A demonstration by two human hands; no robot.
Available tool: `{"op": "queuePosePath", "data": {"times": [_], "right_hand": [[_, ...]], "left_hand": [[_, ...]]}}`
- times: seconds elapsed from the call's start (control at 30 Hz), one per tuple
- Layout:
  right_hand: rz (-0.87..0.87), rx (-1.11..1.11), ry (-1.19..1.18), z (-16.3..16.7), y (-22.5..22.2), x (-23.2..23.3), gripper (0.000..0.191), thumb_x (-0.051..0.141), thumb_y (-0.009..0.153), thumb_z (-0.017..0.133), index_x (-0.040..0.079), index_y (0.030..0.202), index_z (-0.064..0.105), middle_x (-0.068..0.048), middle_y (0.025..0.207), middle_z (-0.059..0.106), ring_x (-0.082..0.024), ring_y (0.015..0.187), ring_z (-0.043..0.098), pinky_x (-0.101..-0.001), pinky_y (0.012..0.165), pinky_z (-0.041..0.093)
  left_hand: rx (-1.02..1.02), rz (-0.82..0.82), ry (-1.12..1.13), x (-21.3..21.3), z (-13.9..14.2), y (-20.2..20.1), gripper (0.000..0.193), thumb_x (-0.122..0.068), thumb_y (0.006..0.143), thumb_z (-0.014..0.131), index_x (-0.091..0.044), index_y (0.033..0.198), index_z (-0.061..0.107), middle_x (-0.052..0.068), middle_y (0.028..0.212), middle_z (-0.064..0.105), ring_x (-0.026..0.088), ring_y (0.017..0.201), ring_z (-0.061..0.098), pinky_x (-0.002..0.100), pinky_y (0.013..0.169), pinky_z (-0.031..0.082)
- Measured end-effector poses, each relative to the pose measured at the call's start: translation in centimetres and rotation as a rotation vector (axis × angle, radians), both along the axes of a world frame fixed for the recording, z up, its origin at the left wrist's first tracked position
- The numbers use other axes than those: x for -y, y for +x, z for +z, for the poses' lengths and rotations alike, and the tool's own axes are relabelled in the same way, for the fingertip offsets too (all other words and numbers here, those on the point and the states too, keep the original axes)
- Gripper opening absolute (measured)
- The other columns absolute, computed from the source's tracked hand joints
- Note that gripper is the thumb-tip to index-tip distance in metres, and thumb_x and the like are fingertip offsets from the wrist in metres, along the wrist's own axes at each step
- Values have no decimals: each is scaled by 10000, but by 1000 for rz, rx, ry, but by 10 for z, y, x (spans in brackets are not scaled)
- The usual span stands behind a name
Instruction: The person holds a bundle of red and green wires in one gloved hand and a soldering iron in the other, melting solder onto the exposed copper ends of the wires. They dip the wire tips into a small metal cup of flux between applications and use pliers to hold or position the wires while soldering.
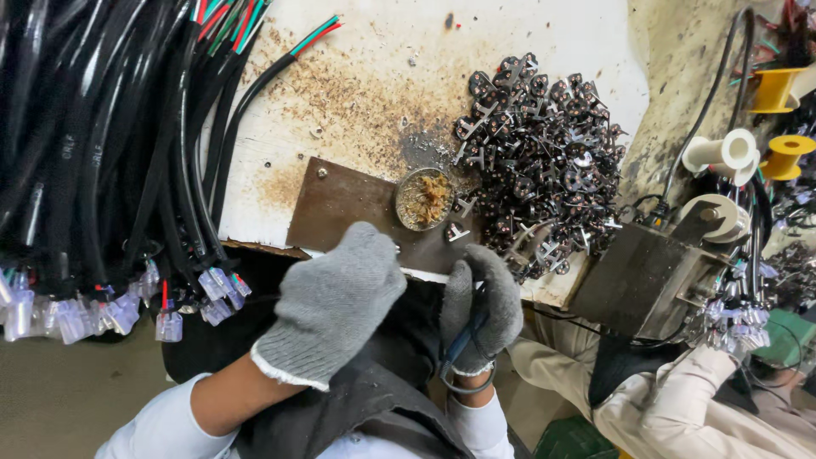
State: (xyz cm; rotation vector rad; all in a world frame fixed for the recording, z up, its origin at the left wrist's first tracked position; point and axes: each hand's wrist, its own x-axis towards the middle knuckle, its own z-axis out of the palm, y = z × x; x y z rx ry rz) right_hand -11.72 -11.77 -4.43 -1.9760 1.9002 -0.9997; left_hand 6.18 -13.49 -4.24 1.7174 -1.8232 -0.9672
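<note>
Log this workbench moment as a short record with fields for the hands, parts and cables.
left hand: grey knitted glove, resting at the bench's front edge
right hand: grey knitted glove, closed, a dark tool handle showing below it
parts: heap of small dark metal plug pieces on the stained white bench top
dish: small round metal dish of brown residue
cables: bundle of black cables with clear plastic ends, hanging on the left

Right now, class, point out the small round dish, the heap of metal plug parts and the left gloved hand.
small round dish (422, 199), head view, on its contents.
heap of metal plug parts (544, 153), head view, heap's middle.
left gloved hand (336, 297), head view, back of glove.
</note>
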Motion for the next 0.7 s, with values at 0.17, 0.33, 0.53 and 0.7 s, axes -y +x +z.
{"op": "queuePosePath", "data": {"times": [0.17, 0.33, 0.53, 0.7], "right_hand": [[-24, -36, -81, -12, 4, 11, 338, 70, 912, 804, -30, 1181, 625, -152, 1093, 690, -283, 909, 668, -344, 842, 550], [-41, 0, -19, -6, -1, 16, 172, -23, 983, 709, -7, 1149, 664, -137, 1081, 720, -280, 954, 710, -358, 911, 566], [15, -34, -57, 1, 8, 28, 164, -39, 955, 723, 8, 1104, 675, -130, 1037, 729, -285, 948, 726, -364, 887, 575], [15, -17, -30, 9, 8, 22, 181, -29, 948, 689, -5, 1125, 664, -133, 1056, 730, -298, 969, 732, -399, 917, 557]], "left_hand": [[-17, 100, -75, 1, 6, 15, 164, -174, 882, 722, -83, 838, 594, 122, 836, 584, 346, 674, 643, 440, 558, 502], [-18, 107, -61, 2, 5, 15, 189, -184, 883, 732, -68, 840, 589, 132, 830, 577, 358, 684, 633, 451, 577, 501], [28, 71, -63, 5, 7, 12, 208, -191, 881, 731, -72, 807, 579, 133, 813, 569, 357, 686, 629, 458, 571, 490], [-28, 82, -35, 5, 8, 14, 220, -204, 888, 733, -67, 811, 579, 132, 790, 561, 350, 665, 620, 449, 569, 489]]}}
